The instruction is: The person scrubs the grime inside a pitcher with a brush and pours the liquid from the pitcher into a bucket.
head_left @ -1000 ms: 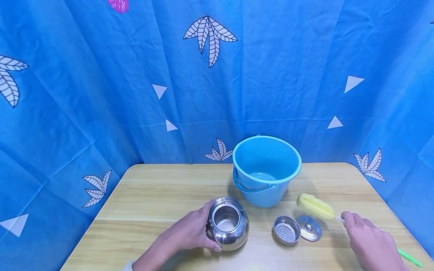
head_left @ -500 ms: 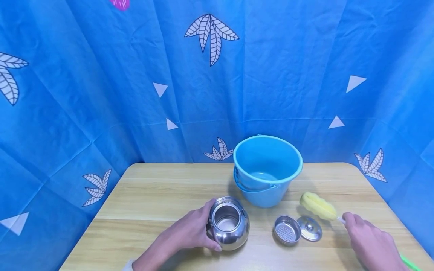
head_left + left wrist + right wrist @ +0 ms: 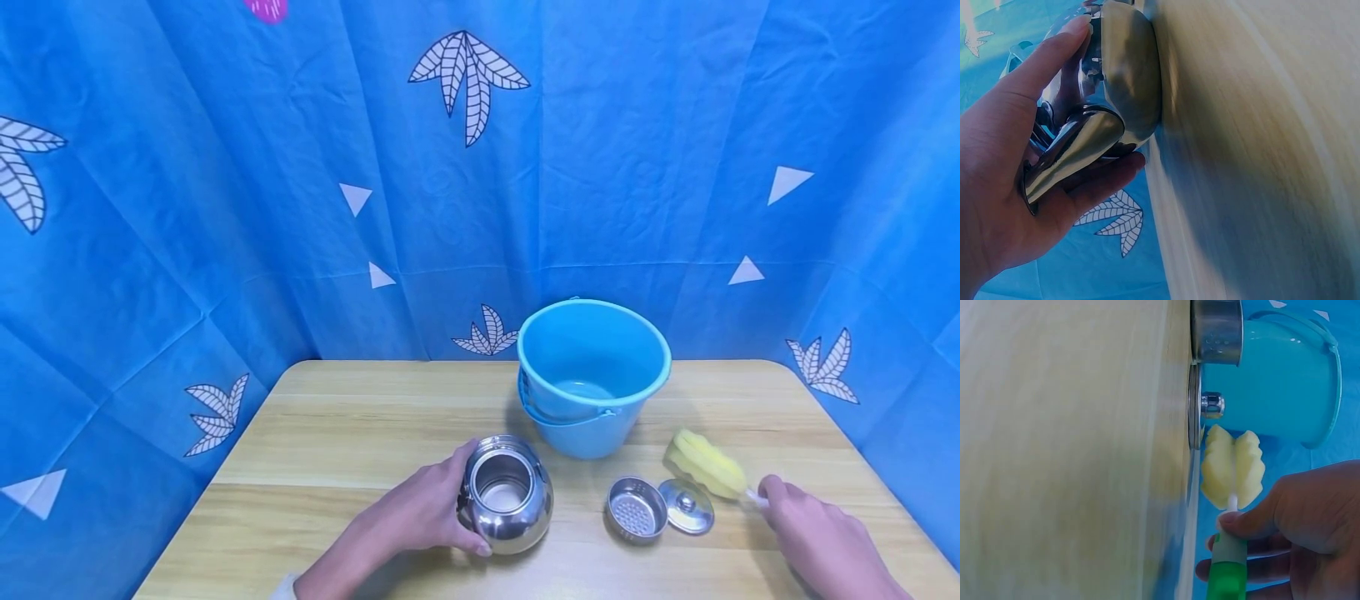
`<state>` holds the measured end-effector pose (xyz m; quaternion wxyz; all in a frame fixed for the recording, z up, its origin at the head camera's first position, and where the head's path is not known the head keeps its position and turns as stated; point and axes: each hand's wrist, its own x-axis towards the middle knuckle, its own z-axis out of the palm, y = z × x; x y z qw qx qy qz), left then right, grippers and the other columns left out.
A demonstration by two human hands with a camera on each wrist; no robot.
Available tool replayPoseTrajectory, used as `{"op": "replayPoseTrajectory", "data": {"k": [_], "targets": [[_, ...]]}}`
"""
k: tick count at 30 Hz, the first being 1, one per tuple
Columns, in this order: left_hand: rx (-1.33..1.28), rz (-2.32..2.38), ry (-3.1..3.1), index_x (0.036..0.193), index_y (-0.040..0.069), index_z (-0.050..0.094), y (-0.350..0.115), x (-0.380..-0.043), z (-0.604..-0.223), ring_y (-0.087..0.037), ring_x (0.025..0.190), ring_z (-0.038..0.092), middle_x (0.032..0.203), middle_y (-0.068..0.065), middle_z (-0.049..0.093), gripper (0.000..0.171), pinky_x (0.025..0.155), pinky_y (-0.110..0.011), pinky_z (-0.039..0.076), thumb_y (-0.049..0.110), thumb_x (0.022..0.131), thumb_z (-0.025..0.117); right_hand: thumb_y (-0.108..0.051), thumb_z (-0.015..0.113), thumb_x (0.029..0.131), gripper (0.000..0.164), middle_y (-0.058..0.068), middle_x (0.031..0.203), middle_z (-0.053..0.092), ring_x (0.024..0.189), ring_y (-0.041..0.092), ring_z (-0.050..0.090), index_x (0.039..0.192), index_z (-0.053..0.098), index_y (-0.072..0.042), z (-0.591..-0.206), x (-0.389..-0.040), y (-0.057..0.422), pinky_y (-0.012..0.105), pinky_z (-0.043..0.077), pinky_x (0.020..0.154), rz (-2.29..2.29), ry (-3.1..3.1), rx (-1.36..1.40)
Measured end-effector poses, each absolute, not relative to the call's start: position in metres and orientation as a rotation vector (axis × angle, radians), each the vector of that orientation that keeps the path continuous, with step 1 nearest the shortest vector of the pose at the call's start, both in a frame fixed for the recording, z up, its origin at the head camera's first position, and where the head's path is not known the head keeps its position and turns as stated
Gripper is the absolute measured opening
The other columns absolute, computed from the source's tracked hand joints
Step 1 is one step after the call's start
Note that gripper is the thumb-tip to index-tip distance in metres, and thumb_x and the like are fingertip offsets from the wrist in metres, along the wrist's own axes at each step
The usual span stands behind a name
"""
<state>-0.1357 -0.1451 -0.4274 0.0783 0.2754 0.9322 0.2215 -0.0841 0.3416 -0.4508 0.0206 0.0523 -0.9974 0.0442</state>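
A round, shiny steel pot stands lidless on a table, left of the near centre, its mouth facing up. The head view looks down into its hollow; the left wrist view shows what the hand hides from above, a tapered metal spout running into the palm. To the pot's right, near the table's right side, is a brush with a pale yellow sponge head. Only the right wrist view reveals its green handle; from the head, just a white neck shows. Whether the sponge touches the table is hard to tell. Between pot and brush sit a steel strainer, its pierced bottom visible from above, and, just beside it, a round lid lying flat, knob up. Behind these stands a light blue bucket, its handle lowered against the front.

The table is pale wood grain with rounded far corners. Blue curtain surrounds it, printed with white leaves and triangles.

The hands are well apart. The left hand reaches in from the lower edge, thumb and fingers curved round the pot's left side, a light sleeve at the wrist. The right hand, at lower right, grips the brush near its neck, thumb pressed on top, fingers curled beneath.
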Motion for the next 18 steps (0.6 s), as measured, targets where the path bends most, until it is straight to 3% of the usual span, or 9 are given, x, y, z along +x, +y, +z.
{"op": "replayPoseTrajectory", "data": {"k": [6, 18], "targets": [[0.835, 0.662, 2.794, 0.161, 0.004, 0.021, -0.1455, -0.1353, -0.4278, -0.033, 0.128, 0.065, 0.146, -0.021, 0.06, 0.137, 0.109, -0.047, 0.056, 0.062, 0.061, 0.093, -0.01, 0.059, 0.102, 0.009, -0.001, 0.068, 0.055, 0.057, 0.016, 0.049, 0.103, 0.062, -0.001, -0.4545, -0.086, 0.3447, 0.032, 0.046, 0.044, 0.158, -3.119, 0.157], [0.843, 0.659, 2.804, 0.162, 0.003, 0.021, -0.1461, -0.1343, -0.4285, -0.033, 0.128, 0.065, 0.147, -0.021, 0.059, 0.137, 0.109, -0.047, 0.056, 0.062, 0.061, 0.093, 0.0, 0.068, 0.094, 0.014, 0.003, 0.073, 0.061, 0.059, 0.018, 0.048, 0.106, 0.061, 0.001, -0.4593, -0.0887, 0.3493, 0.032, 0.045, 0.046, 0.154, -3.216, 0.144]]}}
